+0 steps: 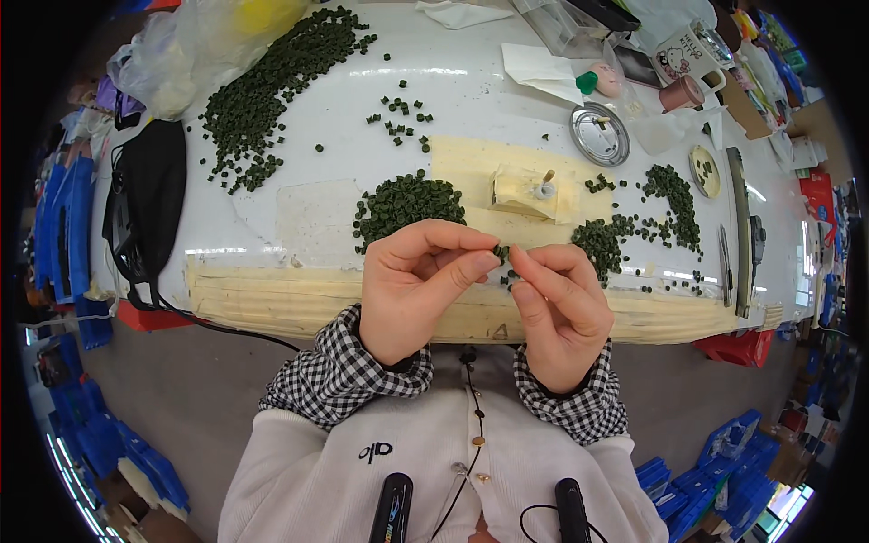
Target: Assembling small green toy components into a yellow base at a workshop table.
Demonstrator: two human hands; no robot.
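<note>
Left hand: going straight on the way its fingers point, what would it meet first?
The left hand would first meet the small dark green piece at its fingertips, then probably the right hand; depth is hard to judge.

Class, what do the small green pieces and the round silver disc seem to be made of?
Small green pieces: perhaps dull plastic or coated metal, given their even, dark colour. Silver disc: probably polished metal, from its bright reflections.

White table (471, 81), grey floor (186, 389), blue bins (62, 217) both sides
</note>
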